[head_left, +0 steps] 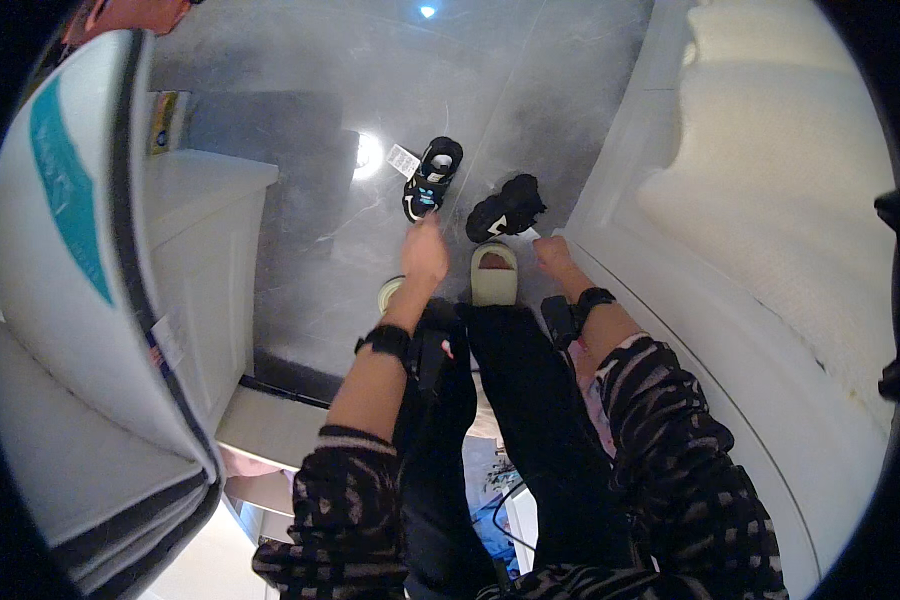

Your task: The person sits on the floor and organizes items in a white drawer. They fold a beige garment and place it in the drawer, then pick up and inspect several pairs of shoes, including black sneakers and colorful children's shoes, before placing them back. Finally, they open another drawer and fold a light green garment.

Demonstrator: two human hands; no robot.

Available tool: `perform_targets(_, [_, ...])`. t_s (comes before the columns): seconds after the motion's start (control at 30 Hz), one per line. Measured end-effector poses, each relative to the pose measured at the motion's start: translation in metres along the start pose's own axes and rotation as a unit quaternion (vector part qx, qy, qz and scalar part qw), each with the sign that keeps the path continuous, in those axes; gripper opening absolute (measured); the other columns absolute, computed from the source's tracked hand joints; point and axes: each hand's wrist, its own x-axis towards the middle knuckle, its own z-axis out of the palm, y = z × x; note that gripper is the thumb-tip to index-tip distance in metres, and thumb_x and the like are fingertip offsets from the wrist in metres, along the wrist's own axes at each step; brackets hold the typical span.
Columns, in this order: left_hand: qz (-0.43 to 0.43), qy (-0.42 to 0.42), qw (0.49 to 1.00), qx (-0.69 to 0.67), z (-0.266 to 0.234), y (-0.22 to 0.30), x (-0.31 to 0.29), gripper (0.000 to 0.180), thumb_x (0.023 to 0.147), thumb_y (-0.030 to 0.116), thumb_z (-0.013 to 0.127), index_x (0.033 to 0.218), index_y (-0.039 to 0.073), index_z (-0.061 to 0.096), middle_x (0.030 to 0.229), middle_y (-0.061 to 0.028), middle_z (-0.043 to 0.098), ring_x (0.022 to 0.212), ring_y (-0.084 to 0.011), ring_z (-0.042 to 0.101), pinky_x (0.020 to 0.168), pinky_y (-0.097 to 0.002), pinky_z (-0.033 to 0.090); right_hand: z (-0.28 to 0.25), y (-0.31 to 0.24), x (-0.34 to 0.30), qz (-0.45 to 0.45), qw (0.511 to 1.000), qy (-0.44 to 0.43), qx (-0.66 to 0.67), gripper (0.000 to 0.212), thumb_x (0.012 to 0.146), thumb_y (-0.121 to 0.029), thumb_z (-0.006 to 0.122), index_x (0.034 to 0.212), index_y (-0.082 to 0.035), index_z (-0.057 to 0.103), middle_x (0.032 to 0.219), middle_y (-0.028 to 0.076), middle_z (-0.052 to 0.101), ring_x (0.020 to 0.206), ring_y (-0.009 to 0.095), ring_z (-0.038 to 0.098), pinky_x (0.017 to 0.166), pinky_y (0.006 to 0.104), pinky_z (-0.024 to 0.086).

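A black shoe (439, 160) with white and blue details stands on the grey floor, a white printed tag (402, 161) sticking out at its side. At its toe end my left hand (425, 252) is closed, its fingertips on the shoe's front and slightly blurred. To the right lies a second black shoe (507, 208), tilted on its side. A small white tag (532, 235) shows between this shoe and my right hand (554, 256), whose fingers are closed on the tag. Dark straps with boxes circle both my wrists.
My feet wear pale green slippers (495, 286), one mostly hidden behind my left forearm. A white cabinet (215, 210) and a large white padded item (80, 190) with a teal patch stand left. Along the right runs a white ledge (660, 300) with cream fleecy fabric (785, 190).
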Motion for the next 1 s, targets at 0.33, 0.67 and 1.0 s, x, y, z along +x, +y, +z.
perform_targets(0.33, [-0.038, -0.101, 0.965, 0.239, 0.009, -0.002, 0.097, 0.019, 0.077, 0.014, 0.064, 0.094, 0.009, 0.067, 0.099, -0.0085, 0.067, 0.114, -0.0268, 0.049, 0.096, -0.0479, 0.037, -0.039, -0.04, 0.053, 0.297, 0.844, 0.089, 0.438, 0.065, 0.064, -0.052, 0.075, 0.095, 0.005, 0.064, 0.105, 0.022, 0.063, 0.096, 0.034, 0.061, 0.083, 0.0404, 0.047])
perform_targets(0.67, [0.059, 0.086, 0.994, -0.029, -0.161, 0.049, -0.146, 0.032, 0.071, 0.005, 0.066, 0.101, 0.005, 0.056, 0.097, -0.0166, 0.062, 0.099, -0.0381, 0.052, 0.08, -0.0426, 0.046, -0.245, -0.177, -0.158, 0.051, 0.936, 0.335, 0.093, 0.036, 0.072, -0.032, 0.07, 0.081, 0.002, 0.064, 0.087, 0.018, 0.058, 0.093, 0.033, 0.049, 0.085, 0.044, 0.036])
perform_targets(1.0, [0.046, 0.303, 0.949, 0.077, -0.3, 0.163, -0.348, 0.009, 0.074, 0.007, 0.056, 0.08, 0.004, 0.061, 0.081, -0.0118, 0.06, 0.085, -0.0347, 0.057, 0.08, -0.0416, 0.049, -0.377, -0.291, -0.386, -0.107, 0.916, 0.381, 0.068, 0.025, 0.075, -0.019, 0.069, 0.084, 0.001, 0.057, 0.086, 0.018, 0.059, 0.088, 0.035, 0.053, 0.08, 0.0436, 0.038])
